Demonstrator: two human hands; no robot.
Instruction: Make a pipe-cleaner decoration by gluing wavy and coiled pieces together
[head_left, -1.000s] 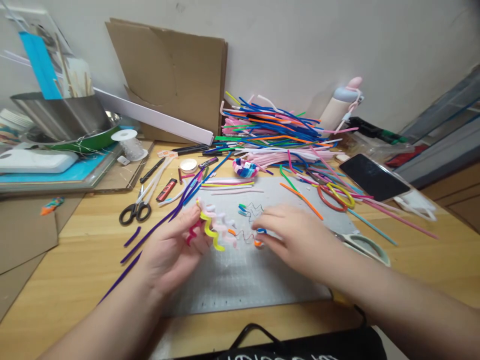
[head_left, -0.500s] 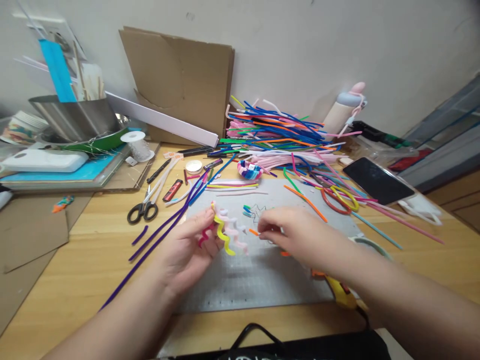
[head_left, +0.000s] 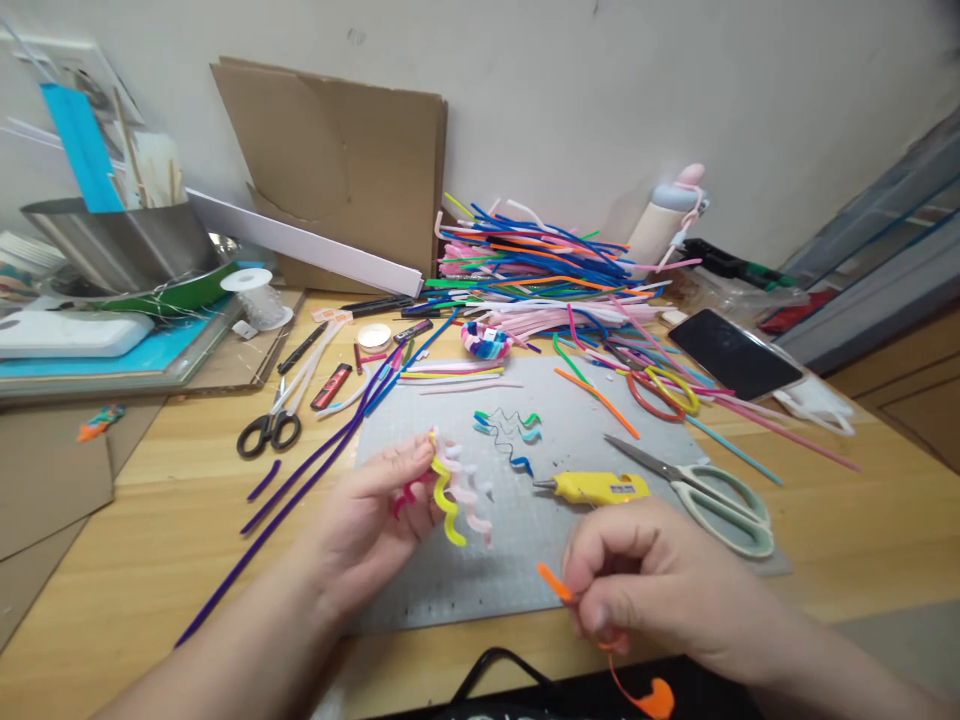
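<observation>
My left hand (head_left: 375,520) pinches the top of a bundle of wavy pipe cleaners, a yellow one (head_left: 450,505) in front, with pale pink and magenta ones beside it. Between the thumb and fingers of my right hand (head_left: 652,580) is an orange strip (head_left: 555,582); more orange material (head_left: 656,698) hangs below on a thin strand. On the grey mat (head_left: 450,590) lie thin wavy wires with blue and green ends (head_left: 531,420). The yellow glue gun (head_left: 600,488) lies just beyond my right hand, with large scissors (head_left: 720,505) to its right.
A heap of coloured pipe cleaners (head_left: 555,270) lies at the back, near a phone (head_left: 735,355) and bottle (head_left: 664,220). Black-handled scissors (head_left: 270,432) and long purple pipe cleaners (head_left: 300,480) are on the left. Cardboard (head_left: 337,170) leans on the wall.
My right hand has moved right and toward me with the orange strip, uncovering the glue gun and large scissors. My left hand still holds the wavy bundle. The view has shifted slightly.
</observation>
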